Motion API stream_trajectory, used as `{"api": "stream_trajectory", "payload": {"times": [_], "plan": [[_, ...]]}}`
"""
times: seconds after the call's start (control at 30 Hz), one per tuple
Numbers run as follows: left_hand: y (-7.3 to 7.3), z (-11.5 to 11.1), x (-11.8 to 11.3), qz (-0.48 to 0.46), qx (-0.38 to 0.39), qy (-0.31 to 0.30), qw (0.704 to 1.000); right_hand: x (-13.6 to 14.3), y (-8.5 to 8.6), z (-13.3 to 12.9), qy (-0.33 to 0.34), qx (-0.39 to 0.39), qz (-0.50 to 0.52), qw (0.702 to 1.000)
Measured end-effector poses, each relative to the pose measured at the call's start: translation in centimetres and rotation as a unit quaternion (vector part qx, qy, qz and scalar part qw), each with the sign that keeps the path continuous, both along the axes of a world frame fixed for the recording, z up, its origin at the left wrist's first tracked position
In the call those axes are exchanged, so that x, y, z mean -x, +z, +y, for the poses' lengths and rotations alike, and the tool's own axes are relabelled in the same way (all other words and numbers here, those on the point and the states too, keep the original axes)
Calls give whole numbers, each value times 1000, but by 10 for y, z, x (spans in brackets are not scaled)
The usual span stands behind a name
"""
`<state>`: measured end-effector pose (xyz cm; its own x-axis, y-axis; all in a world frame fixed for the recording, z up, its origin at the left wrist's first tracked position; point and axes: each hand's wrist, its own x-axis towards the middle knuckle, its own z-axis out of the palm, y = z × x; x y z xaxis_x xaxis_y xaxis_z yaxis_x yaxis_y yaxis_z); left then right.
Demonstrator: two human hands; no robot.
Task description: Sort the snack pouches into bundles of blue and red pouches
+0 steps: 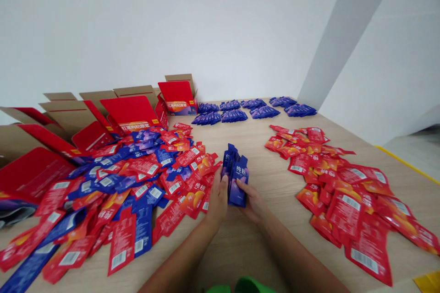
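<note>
Between my two hands, above the near middle of the table, is a small bunch of blue sachets [238, 183], standing roughly upright with their narrow spouts up. My left hand [219, 194] grips the bunch from the left, thumb across the front. From the right, my right hand [253, 201] closes on the front sachet's edge, its thumb on the printed face. Just left of my left hand lies a heap of mixed red and blue sachets [144, 167]. Off to the right of my right hand spreads a pile of red sachets [343, 192].
Open red cartons [130, 112] stand along the back left, one carton [177, 96] by the wall. Fanned stacks of blue sachets [233, 115] sit in two rows at the far side of the wooden table [240, 132]. Yellow tape [409, 165] runs beyond the right edge.
</note>
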<state>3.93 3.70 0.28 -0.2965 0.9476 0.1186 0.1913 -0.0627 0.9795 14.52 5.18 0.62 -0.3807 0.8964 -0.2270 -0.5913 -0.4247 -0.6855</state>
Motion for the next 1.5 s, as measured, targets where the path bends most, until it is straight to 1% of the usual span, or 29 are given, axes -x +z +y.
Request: {"api": "stream_trajectory", "payload": {"times": [0.1,0.17,0.23,0.3,0.37,0.4,0.43,0.5,0.57,0.6,0.67,0.73,0.8,0.9,0.93,0.97,1.03,1.1,1.17,1.2,1.23,1.27,1.3,1.33,1.37,1.4,1.43,1.47,1.5], "plan": [[-2,-1,-3,15,-18,26,999,0,3,-4,2,-21,-1,1000],[-1,1,-2,31,-38,11,999,-1,2,-3,-22,-27,-8,999],[3,7,6,52,-65,-14,996,-5,-1,1,-60,-37,-31,997],[11,19,28,81,-88,-8,993,-11,-7,10,-115,-65,-65,989],[19,35,64,144,-81,52,985,-19,-15,21,-177,-116,-106,972],[21,43,86,192,-72,92,974,-24,-19,26,-202,-143,-128,960],[23,52,109,256,-56,123,957,-27,-23,32,-218,-165,-152,950],[22,66,152,393,1,163,905,-31,-31,42,-222,-183,-201,937],[17,75,183,495,82,166,849,-31,-38,50,-202,-172,-239,934],[14,77,193,532,117,168,822,-30,-41,52,-192,-165,-252,934],[8,78,200,586,166,169,775,-28,-46,56,-182,-157,-268,933],[6,78,196,617,193,171,744,-27,-48,57,-182,-160,-280,929],[8,78,189,636,208,168,724,-30,-48,57,-176,-166,-294,925],[17,77,181,649,215,160,712,-42,-46,59,-160,-166,-326,917],[21,76,181,647,217,153,714,-48,-45,59,-161,-161,-355,907],[26,74,182,643,220,141,720,-53,-43,60,-165,-153,-398,890],[36,70,185,630,226,115,734,-63,-40,62,-159,-137,-512,833],[47,62,189,622,232,97,742,-72,-36,64,-128,-129,-612,769],[57,53,191,616,230,103,747,-78,-34,65,-93,-137,-664,729],[61,49,191,606,221,113,756,-80,-33,65,-87,-149,-678,715],[65,44,189,588,205,127,772,-83,-33,66,-91,-162,-689,701],[67,39,186,558,182,139,798,-85,-34,67,-103,-175,-698,687],[69,34,181,510,159,147,832,-88,-34,68,-119,-187,-706,673],[69,29,173,441,138,146,875,-90,-35,70,-134,-195,-712,661],[68,24,164,354,124,132,918,-92,-36,70,-144,-201,-718,651],[66,19,152,246,121,108,956,-93,-37,71,-149,-204,-723,643],[63,15,140,121,120,71,983,-93,-37,70,-152,-207,-729,634],[59,11,127,7,129,27,991,-93,-37,69,-155,-210,-739,622],[55,7,114,-79,143,-8,987,-92,-36,67,-162,-212,-751,604]]}}
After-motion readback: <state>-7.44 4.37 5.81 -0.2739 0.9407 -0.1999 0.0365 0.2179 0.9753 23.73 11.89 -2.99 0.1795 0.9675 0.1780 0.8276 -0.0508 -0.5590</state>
